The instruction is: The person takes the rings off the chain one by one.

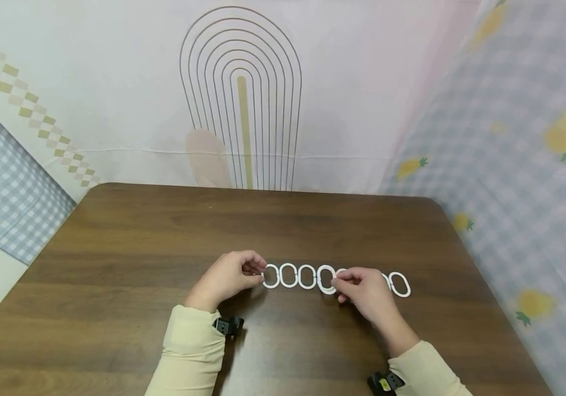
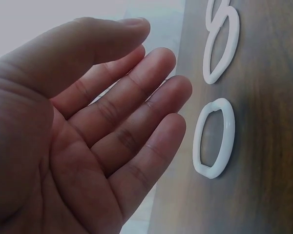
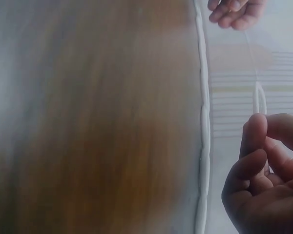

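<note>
My right hand (image 1: 369, 291) pinches a white oval ring (image 1: 327, 279) between thumb and fingertips, above a row of similar rings. In the right wrist view this held ring (image 3: 261, 97) stands up from the fingertips, apart from the edge-on row (image 3: 203, 122). At the row's left end my left hand (image 1: 230, 276) hovers beside the end ring (image 1: 270, 276), fingers loosely bent. Seen from the left wrist, that hand (image 2: 112, 122) holds nothing, and a ring (image 2: 228, 139) lies on the table past its fingertips. The right hand hides part of the row in the head view.
The rings lie side by side on a brown wooden table (image 1: 164, 231), reaching to a tilted ring (image 1: 400, 285) at the right end. Behind the table hangs a pale printed cloth (image 1: 352, 99). A checked cloth (image 1: 510, 192) with pineapples borders the right side.
</note>
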`<action>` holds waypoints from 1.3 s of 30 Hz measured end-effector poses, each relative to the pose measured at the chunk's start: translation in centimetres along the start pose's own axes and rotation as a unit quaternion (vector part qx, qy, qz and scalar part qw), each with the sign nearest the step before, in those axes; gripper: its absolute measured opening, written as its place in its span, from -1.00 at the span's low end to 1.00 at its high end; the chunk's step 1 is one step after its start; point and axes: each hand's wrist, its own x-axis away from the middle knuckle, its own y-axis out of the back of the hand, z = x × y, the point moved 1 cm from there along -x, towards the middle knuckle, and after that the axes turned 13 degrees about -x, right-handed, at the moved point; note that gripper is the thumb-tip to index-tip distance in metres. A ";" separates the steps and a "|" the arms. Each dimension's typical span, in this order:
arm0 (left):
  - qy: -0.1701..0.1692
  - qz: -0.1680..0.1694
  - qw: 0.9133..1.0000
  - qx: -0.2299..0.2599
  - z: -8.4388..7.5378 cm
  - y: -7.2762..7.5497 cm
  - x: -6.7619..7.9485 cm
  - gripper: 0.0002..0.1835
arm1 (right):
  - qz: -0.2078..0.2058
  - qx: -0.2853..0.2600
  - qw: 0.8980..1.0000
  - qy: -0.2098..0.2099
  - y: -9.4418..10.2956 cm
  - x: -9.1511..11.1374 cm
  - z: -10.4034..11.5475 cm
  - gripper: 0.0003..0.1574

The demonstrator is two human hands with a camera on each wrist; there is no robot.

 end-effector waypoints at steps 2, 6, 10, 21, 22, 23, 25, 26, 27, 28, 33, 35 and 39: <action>-0.002 0.001 1.000 0.002 -0.1 0.0 0.0 -0.82 | -0.001 0.009 1.000 -0.004 0.5 0.0 -0.2 -0.89; -0.004 0.000 1.000 0.003 -0.2 0.1 -0.1 -0.82 | 0.004 0.025 1.000 -0.008 1.4 0.0 -0.5 -0.90; -0.006 0.000 1.000 0.005 -0.2 0.1 -0.1 -0.81 | 0.003 0.030 1.000 -0.008 2.1 0.1 -0.8 -0.89; -0.011 0.002 1.000 0.010 -0.1 0.1 -0.2 -0.81 | 0.000 0.036 0.999 -0.005 3.7 0.1 -1.3 -0.86; -0.011 0.003 1.000 0.011 -0.1 0.1 -0.1 -0.81 | 0.001 0.040 0.999 -0.006 3.8 0.1 -1.4 -0.86; -0.011 0.003 1.000 0.011 -0.1 0.1 -0.1 -0.81 | 0.001 0.044 0.999 -0.008 4.0 0.1 -1.4 -0.86; -0.010 0.003 1.000 0.012 -0.1 0.1 -0.1 -0.81 | 0.003 0.051 0.999 -0.011 4.4 0.1 -1.5 -0.86; -0.010 0.003 1.000 0.012 -0.1 0.1 -0.1 -0.81 | 0.003 0.056 0.998 -0.011 4.6 0.1 -1.5 -0.85; -0.010 0.003 1.000 0.012 -0.1 0.2 0.0 -0.81 | 0.002 0.060 0.998 -0.012 4.8 0.1 -1.5 -0.86; -0.009 0.002 1.000 0.012 -0.1 0.2 0.0 -0.80 | 0.002 0.065 0.998 -0.013 4.9 0.1 -1.5 -0.85; -0.009 0.003 1.000 0.011 0.0 0.2 0.0 -0.80 | 0.001 0.087 0.996 -0.012 5.7 0.0 -1.8 -0.85; -0.010 0.003 1.000 0.012 0.0 0.2 0.0 -0.81 | 0.001 0.094 0.996 -0.006 5.9 -0.1 -1.9 -0.85; -0.009 0.002 1.000 0.014 0.0 0.2 0.0 -0.81 | -0.001 0.105 0.994 0.011 6.4 -0.3 -2.2 -0.87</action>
